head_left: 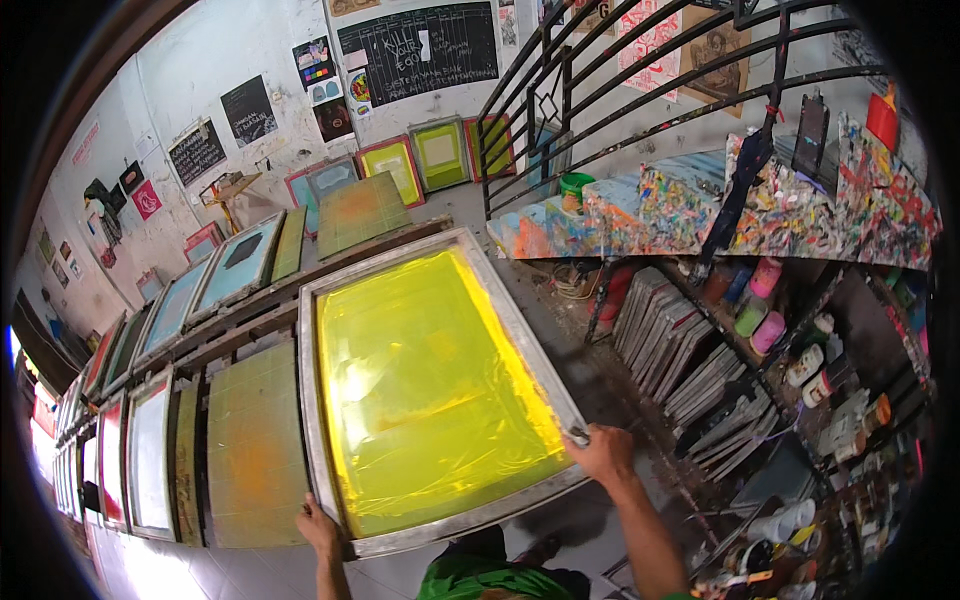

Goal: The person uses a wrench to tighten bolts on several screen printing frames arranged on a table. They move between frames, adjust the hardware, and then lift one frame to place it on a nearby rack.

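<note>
A large screen printing frame [440, 390] with a grey metal border and a yellow-green mesh tilts in front of me. Bright yellow smears run down its right side and along its lower edge. My left hand [320, 525] is closed on the border near the lower left corner. At the right edge, just above the lower right corner, my right hand [605, 455] grips the border, its thumb on top. A small dark piece shows by that thumb; I cannot make out what it is. The fingers under the frame are hidden.
Olive printing boards [255, 450] and other framed screens [240, 262] line long wooden racks on the left. Several more screens [390, 168] lean against the back wall. A paint-spattered bench [650, 215] stands at right below a black metal railing, with stacked frames [660, 330] and paint pots [767, 333] underneath.
</note>
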Action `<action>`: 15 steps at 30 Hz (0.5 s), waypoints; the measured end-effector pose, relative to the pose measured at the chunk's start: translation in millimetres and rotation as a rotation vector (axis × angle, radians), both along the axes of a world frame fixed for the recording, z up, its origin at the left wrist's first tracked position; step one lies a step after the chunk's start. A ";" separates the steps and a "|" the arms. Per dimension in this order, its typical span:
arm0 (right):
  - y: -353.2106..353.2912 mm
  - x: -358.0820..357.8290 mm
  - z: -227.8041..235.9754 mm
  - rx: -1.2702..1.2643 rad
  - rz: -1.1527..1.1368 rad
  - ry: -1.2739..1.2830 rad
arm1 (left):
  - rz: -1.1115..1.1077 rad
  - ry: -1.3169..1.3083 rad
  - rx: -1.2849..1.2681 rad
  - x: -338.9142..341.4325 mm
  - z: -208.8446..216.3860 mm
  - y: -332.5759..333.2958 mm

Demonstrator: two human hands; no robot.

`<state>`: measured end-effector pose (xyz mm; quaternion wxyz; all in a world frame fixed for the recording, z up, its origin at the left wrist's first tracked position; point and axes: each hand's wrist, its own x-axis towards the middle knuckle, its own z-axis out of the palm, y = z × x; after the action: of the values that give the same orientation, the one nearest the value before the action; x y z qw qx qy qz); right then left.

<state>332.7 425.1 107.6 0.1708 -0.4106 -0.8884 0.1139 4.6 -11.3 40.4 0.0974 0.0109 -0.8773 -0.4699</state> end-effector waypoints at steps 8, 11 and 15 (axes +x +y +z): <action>44.3 -11.0 -31.5 -0.097 0.002 -0.054 | 0.058 0.136 -0.443 -19.7 -50.0 2.5; 60.2 -4.6 -46.3 -0.302 0.116 0.093 | 0.210 0.144 -0.386 -20.2 -52.2 12.2; 101.0 26.7 -42.3 -0.598 0.098 0.256 | 0.185 0.020 0.127 -22.7 -11.8 102.8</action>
<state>359.5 526.1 65.3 0.1473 -0.3816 -0.8056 0.4286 -18.1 91.5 28.7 0.1484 0.0931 -0.8398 -0.5138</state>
